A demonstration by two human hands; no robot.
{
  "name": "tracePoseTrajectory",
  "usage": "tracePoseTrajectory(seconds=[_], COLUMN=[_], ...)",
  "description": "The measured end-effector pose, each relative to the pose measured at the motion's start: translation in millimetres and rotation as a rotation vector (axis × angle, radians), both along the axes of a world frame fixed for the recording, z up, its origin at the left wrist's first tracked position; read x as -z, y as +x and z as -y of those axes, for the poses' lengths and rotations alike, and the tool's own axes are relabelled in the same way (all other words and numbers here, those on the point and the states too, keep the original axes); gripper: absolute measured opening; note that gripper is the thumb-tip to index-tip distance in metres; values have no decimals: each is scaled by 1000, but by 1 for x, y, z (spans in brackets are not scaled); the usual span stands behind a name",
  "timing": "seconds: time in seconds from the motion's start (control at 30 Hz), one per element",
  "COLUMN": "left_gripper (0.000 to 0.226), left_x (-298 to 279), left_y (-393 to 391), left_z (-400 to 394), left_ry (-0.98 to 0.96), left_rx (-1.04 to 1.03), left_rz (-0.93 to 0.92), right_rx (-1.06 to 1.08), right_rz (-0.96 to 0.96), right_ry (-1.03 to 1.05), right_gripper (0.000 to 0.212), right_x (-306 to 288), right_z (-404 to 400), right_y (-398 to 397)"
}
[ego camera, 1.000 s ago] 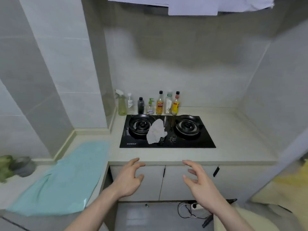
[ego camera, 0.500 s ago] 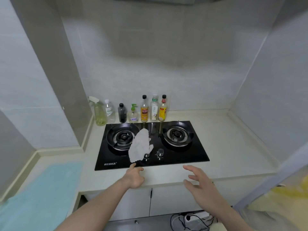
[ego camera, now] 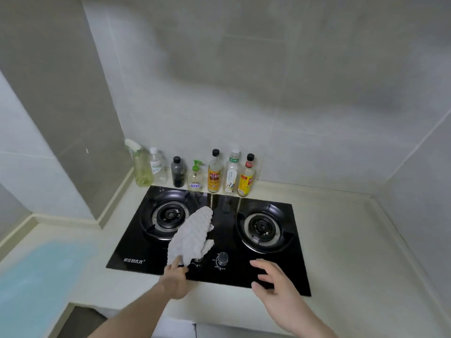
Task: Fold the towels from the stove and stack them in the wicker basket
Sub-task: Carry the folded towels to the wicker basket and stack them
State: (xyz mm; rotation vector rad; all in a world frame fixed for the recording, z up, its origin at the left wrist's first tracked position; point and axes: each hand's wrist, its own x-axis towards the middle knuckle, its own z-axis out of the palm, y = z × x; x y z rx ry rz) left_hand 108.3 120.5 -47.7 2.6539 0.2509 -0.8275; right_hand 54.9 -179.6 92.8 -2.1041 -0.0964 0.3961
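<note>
A crumpled white waffle-weave towel lies on the black glass stove, between the two burners and partly over the left one. My left hand reaches its near end, with forefinger and thumb pinching the towel's lower edge. To the right, my right hand hovers over the stove's front right part, fingers spread and loosely bent, holding nothing. No wicker basket is in view.
Several bottles and a spray bottle stand in a row behind the stove against the tiled wall. A light blue cloth lies on the counter at the left. Two knobs sit at the stove's front.
The view has moved closer to the stove. My left hand went forward from the counter's edge to the towel's near end and took hold of it. My right hand moved over the stove's front.
</note>
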Motion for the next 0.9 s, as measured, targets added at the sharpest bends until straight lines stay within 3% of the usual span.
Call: tracePoseTrajectory(seconds=[0.1,0.2,0.33,0.47,0.67,0.9], left_gripper=[70,55,11,13,20,19], left_x=[-1,-5,-41,-125,-231,-278], left_y=[4,5,4,5,-13,-52], left_z=[2,-2,-10,-8,-4,-4], left_ry=[-40,-169,-297,-493,-679,-731], left_rx=[-49,-161,-350,-410,-197,-19], left_rz=[53,186,543,853,906,779], right_rx=[-54,-96,-134,-147,-175,-119], right_rz=[-19,-29,-35,-54,-18,91], right_ry=[-18,-17,-8,-2,60,114], right_gripper=[43,43,42,40,42,53], right_x=[6,9,6,-11,-40,-55], right_z=[14,20,13,-9,-48,-82], right_y=[28,49,65,68,47,12])
